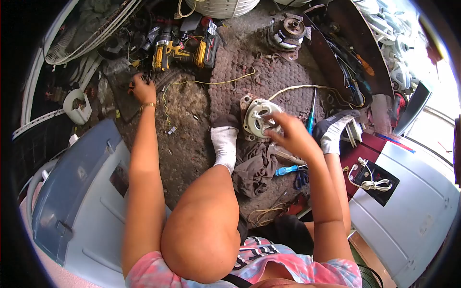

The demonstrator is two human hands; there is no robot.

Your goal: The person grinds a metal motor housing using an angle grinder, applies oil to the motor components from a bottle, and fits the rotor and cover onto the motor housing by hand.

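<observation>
My left hand (pixel 145 91) is at the upper left, its fingers closed round a small tool with orange and black handles (pixel 131 87); the hand hides most of it. My right hand (pixel 294 138) is over a round metal motor (pixel 257 115), thumb and fingers apart at its right side. I cannot tell whether they touch it. The motor lies on the mat between my feet, and a pale cable (pixel 300 87) runs from it to the right. A thin yellow wire (pixel 211 83) lies across the mat and floor.
A yellow cordless drill (pixel 175 55) lies ahead of my left hand. Another motor (pixel 286 33) stands at the back, beside a metal tray of tools (pixel 353 67). Near my right foot are blue screwdrivers (pixel 286 170), scissors (pixel 301 179) and a dark rag (pixel 253 168). Appliance panels (pixel 403 192) flank me.
</observation>
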